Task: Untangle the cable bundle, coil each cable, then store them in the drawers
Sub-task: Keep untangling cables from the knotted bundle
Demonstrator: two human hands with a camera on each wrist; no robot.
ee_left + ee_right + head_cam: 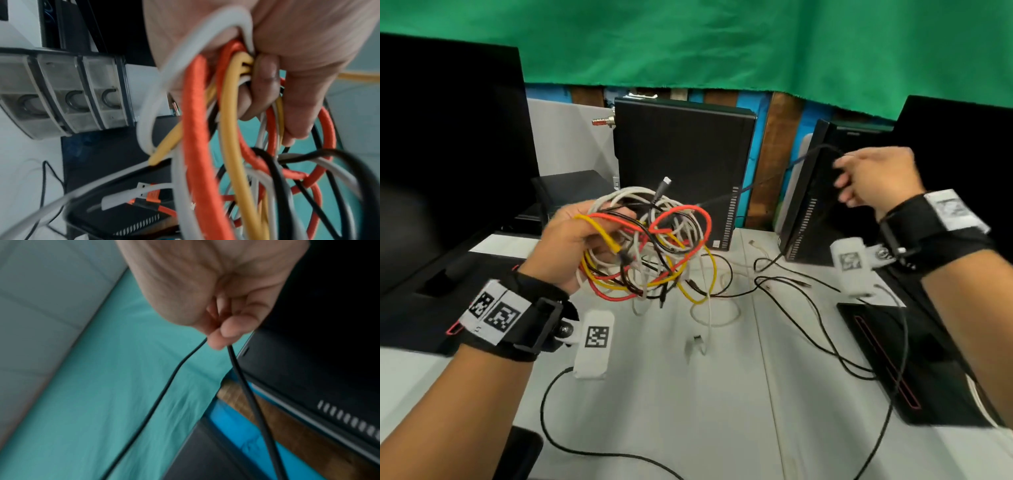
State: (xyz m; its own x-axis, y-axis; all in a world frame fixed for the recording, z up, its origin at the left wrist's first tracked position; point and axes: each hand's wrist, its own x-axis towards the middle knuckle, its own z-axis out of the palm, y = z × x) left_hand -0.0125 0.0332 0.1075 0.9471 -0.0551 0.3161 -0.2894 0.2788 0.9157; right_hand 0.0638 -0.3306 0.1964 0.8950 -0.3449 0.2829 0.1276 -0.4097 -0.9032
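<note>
A tangled bundle of red, yellow, white and black cables (654, 243) hangs above the white table, gripped by my left hand (582, 236). The left wrist view shows that hand (273, 91) with fingers curled round the red, yellow and white strands of the bundle (236, 146). My right hand (866, 178) is raised to the right and pinches a thin black cable (774, 180) that stretches taut from the bundle. In the right wrist view my right hand (222, 331) pinches the black cable (246, 386), which hangs down in two strands. A small set of clear drawers (68, 94) shows in the left wrist view.
Two black computer towers (681, 164) (811, 198) stand at the back of the white table (688, 411). Dark monitors flank both sides. Loose black and white cable ends (784, 291) lie on the table. A flat black device (900, 363) sits at right.
</note>
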